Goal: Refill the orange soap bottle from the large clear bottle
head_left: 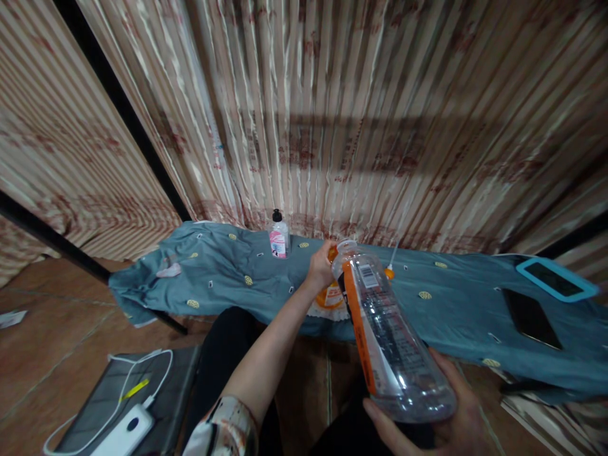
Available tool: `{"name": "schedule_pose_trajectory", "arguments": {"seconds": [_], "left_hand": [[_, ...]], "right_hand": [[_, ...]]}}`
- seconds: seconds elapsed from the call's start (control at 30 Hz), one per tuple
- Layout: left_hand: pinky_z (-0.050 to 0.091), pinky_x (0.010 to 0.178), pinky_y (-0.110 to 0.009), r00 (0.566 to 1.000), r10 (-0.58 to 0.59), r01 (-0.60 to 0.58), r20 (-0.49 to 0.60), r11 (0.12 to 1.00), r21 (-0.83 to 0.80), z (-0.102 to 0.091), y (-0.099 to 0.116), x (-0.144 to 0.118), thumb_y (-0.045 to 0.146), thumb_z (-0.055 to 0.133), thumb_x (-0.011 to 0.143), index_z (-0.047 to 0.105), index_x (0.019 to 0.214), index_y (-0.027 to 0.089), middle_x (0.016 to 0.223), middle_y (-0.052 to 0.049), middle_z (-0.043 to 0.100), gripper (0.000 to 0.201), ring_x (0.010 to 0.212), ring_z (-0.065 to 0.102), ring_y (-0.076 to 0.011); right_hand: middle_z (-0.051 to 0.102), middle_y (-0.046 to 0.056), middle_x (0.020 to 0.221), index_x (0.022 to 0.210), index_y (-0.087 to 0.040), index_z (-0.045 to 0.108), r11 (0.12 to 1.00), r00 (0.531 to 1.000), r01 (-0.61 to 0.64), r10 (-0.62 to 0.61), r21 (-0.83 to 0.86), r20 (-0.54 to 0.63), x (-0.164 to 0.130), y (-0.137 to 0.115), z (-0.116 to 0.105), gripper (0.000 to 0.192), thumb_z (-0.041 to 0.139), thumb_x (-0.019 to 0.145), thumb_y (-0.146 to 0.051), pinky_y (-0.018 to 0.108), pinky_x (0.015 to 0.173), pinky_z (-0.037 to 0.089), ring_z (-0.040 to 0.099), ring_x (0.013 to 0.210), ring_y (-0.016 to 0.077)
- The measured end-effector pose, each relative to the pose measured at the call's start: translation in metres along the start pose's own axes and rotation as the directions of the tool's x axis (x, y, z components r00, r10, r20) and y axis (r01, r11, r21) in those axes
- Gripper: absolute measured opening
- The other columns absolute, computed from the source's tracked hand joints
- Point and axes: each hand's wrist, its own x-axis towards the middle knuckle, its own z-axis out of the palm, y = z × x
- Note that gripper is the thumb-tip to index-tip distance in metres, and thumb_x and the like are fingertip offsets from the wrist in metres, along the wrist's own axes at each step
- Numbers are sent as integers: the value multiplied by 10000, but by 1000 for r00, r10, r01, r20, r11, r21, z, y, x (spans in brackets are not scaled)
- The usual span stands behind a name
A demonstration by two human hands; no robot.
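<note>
The base of a clear plastic bottle is cupped from below by the right hand, while the left hand is closed around an orange cap at the neck. The cap is judged best turned with the base gripped firmly. The bottle is held above a blue cloth-covered table; its long axis is tilted, the mouth pointing up and away.

Right hand cradling clear bottle base, left hand at its neck, teal cloth beyond
</note>
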Motion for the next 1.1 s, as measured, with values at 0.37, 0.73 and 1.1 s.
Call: {"name": "schedule_pose_trajectory", "arguments": {"seconds": [0.37, 0.73, 1.1], "left_hand": [[525, 776, -254, 1000, 23, -23, 6, 1000, -8, 0, 2, -1, 314, 803, 779, 670, 946, 177, 875, -14, 738, 254, 813, 681, -171], [540, 781, -266, 1000, 5, -5, 7, 1000, 22, 0, 2, 0, 233, 812, 736, 677, 970, 178, 889, -2, 762, 276, 849, 703, -188], [536, 800, -271, 1000, 7, -6, -9, 999, 52, 3, -7, 2, 240, 797, 754, 680, 983, 184, 925, -12, 771, 264, 880, 709, -194]], "right_hand": [[634, 270, 1330, 1458, -96, 493, 993, 996, -82, 84, 80, -15, -4, -7, 3, 1096, 831, 622, -718, 630, 881, 586, 685, 1095, 446], [613, 284, 1342, 1462, -52, 488, 994, 998, -67, 68, 82, -13, -2, -12, 3, 1115, 803, 649, -746, 640, 911, 578, 682, 1106, 440], [623, 239, 1347, 1466, -126, 488, 996, 998, -64, 65, 61, -14, -4, -8, 1, 1058, 816, 650, -713, 591, 897, 594, 694, 1094, 410]]}}
